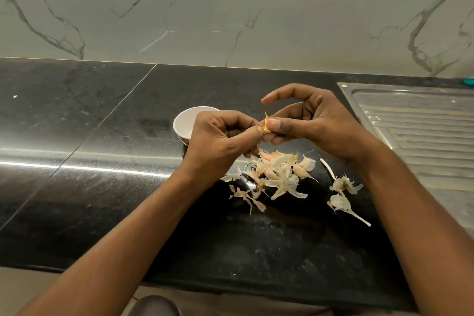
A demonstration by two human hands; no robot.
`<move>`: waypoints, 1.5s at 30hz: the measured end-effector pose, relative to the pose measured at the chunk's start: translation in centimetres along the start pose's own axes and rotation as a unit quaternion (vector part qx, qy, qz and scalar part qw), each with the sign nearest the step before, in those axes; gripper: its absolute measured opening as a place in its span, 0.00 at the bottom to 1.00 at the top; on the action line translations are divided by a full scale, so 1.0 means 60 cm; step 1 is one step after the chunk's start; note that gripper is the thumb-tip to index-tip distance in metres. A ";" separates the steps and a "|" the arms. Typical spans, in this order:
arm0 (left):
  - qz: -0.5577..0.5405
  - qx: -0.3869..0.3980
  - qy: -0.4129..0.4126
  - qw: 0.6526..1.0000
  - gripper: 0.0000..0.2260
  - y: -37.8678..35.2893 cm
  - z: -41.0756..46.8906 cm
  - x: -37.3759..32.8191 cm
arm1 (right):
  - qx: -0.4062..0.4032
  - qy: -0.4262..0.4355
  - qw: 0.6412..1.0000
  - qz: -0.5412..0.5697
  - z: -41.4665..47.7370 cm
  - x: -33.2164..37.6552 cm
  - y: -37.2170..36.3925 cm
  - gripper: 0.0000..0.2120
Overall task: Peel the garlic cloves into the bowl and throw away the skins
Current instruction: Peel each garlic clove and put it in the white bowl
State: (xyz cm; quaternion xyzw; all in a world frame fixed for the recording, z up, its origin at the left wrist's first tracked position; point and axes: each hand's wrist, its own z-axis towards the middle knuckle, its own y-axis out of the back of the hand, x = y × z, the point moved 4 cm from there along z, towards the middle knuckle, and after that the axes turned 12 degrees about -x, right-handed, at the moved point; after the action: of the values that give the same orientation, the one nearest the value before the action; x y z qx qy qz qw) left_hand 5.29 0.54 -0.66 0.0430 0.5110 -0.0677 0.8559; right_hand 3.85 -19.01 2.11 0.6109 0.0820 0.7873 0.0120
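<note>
Both hands work above the middle of the black worktop [107, 136], with one garlic clove [266, 125] held between them, clear of the surface.

- The left hand [223, 141] has its fingers curled inward. Its thumb and forefinger pinch the left end of the clove.
- The right hand [315, 123] pinches the right side of the clove between the thumb and the lower fingers. Its forefinger is raised and arched above the clove, touching nothing.
- A flake of skin stands up from the top of the clove.

The white bowl [184, 117] stands on the worktop just behind the left hand, which covers its right side. Its contents cannot be made out.

The pile of skins [279, 177] lies on the worktop directly below the hands, toward the front edge. It includes some pinkish pieces. A smaller group of loose skins [342, 194] lies to its right, near the steel drainboard [423, 136] at the right end of the worktop.

A veined marble wall [230, 7] rises from the back edge.
</note>
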 end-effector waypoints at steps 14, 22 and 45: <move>0.006 -0.032 0.018 0.999 0.05 0.005 0.000 -0.001 | 0.036 0.041 0.997 -0.045 0.002 -0.005 -0.005 0.12; -0.002 -0.041 0.021 0.999 0.03 0.007 -0.001 -0.004 | 0.028 0.036 0.999 -0.023 0.003 -0.006 0.002 0.13; 0.130 0.018 -0.013 0.991 0.05 -0.001 -0.007 0.001 | 0.004 0.061 0.991 -0.121 0.008 -0.008 0.023 0.13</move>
State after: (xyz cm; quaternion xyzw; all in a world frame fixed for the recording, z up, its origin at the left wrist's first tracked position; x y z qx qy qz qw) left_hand 4.95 0.57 -0.94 0.1232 0.4887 0.0344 0.8630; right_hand 4.53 -20.38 1.94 0.5475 0.1589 0.8155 0.0998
